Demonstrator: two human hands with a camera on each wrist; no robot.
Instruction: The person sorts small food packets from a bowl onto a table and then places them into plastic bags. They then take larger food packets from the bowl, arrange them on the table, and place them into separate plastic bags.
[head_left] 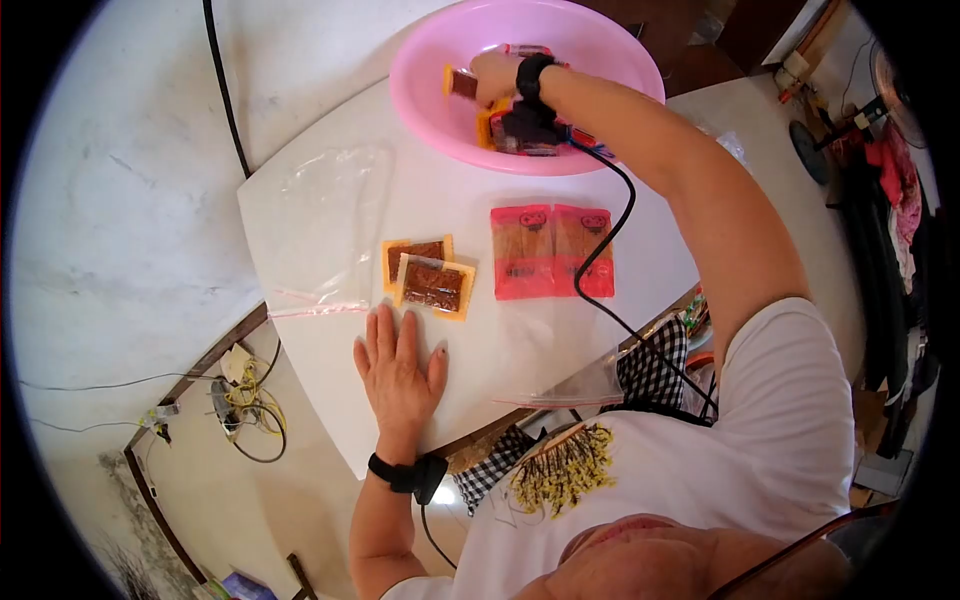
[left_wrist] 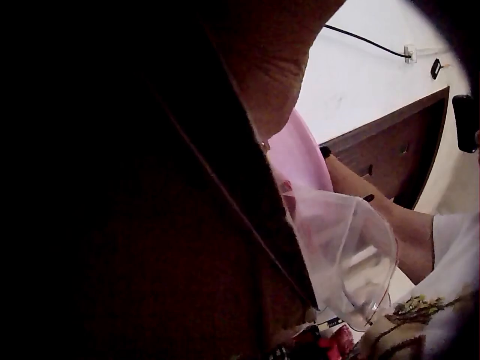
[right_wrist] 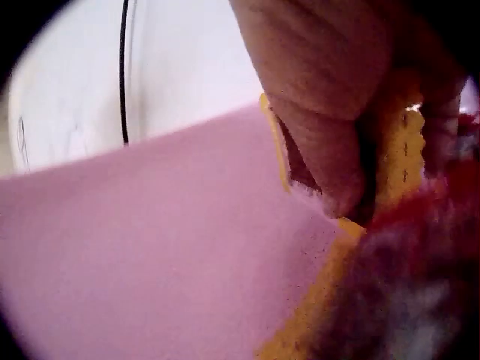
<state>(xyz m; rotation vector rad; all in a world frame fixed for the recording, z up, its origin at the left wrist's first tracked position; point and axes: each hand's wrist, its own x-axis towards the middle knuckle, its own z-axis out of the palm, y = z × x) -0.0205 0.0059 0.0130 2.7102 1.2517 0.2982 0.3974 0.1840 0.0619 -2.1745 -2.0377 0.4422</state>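
Inside the pink basin (head_left: 425, 130), the right hand (head_left: 495, 78) grips a brown packet with yellow edges (head_left: 462, 84); the right wrist view shows the curled fingers of that hand (right_wrist: 322, 82) against the packet (right_wrist: 298, 166). Red-and-clear packets (head_left: 527, 148) and more yellow edging lie beneath. My left hand (head_left: 402, 378) rests palm down on the white table, fingers extended, just below two overlapping yellow-edged packets (head_left: 433, 288). Two red-pink packs (head_left: 522, 248) lie side by side at a clear bag (head_left: 555, 350); whether they are inside is hard to tell.
A flat clear bag (head_left: 325, 220) lies on the table's left part. The right wrist's black cable (head_left: 632, 190) crosses one red-pink pack. Checked cloth (head_left: 655, 370) shows at the table's near edge. Yellow and black cables (head_left: 250, 400) are on the floor at left.
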